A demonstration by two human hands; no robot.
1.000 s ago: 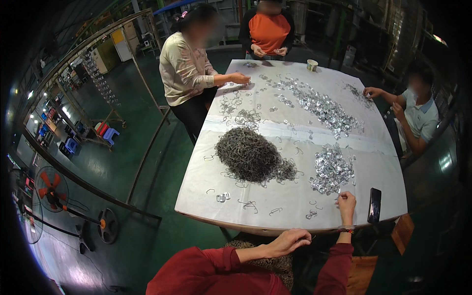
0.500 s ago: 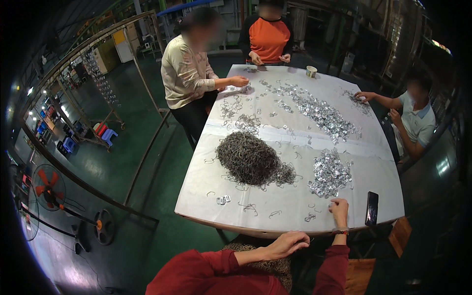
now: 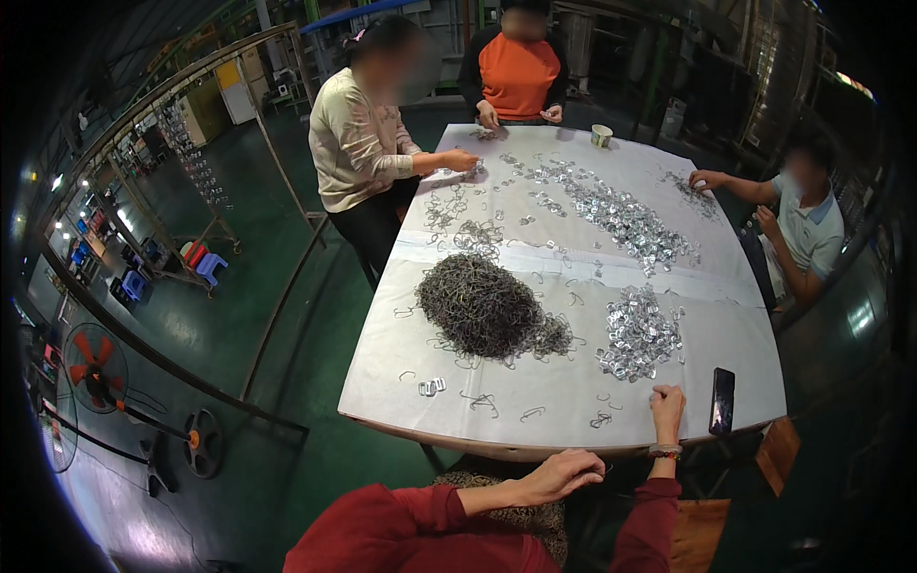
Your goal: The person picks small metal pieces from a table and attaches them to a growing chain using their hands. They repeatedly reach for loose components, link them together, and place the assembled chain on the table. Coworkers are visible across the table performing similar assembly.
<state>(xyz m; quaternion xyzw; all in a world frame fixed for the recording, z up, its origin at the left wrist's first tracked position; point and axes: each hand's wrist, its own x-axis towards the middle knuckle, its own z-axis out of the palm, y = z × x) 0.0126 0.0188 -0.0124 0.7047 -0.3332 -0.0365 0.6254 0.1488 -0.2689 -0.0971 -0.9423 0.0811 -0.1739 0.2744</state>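
Your right hand (image 3: 667, 405) rests fingers curled on the white tabletop (image 3: 535, 387) by a small wire clip (image 3: 601, 419); whether it pinches anything is unclear. Left hand (image 3: 564, 473) hangs loosely curled, empty, below the table edge. Beyond lie shiny metal pieces (image 3: 638, 333) and a dark tangled wire heap (image 3: 485, 309).

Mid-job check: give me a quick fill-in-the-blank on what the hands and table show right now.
1. The right hand rests on the white table beside a black ____.
2. The left hand is at the table's near ____, below the top.
3. The big dark heap of wire clips lies to the ____ of the shiny pile of metal pieces.

Missing words: phone; edge; left
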